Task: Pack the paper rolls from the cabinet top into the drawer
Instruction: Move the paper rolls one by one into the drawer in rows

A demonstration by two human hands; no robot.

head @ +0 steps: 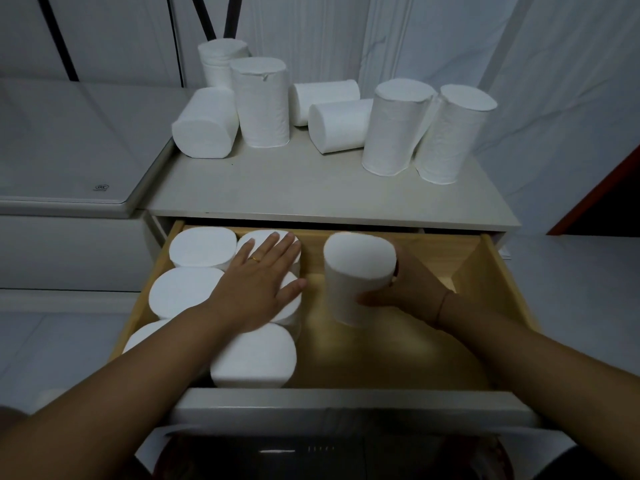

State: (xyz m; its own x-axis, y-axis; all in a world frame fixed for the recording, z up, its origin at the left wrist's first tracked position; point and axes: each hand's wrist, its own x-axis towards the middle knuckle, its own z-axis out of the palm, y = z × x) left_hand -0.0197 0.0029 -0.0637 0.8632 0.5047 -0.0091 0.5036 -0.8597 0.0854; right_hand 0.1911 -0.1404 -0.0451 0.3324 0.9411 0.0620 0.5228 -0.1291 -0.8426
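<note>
The wooden drawer (491,271) is pulled out below the white cabinet top (311,188). Several white paper rolls (202,251) stand upright in two columns on the drawer's left side. My left hand (259,282) lies flat with straight fingers on the tops of those packed rolls. My right hand (405,289) grips one upright paper roll (358,271) in the drawer's middle, just right of the packed rolls. On the cabinet top, several more rolls (261,102) remain, some standing and some lying on their sides.
The right half of the drawer shows bare wood floor (398,348). A low white surface (69,150) adjoins the cabinet on the left. White curtains (519,46) hang behind, and a dark red edge (595,199) shows at the right.
</note>
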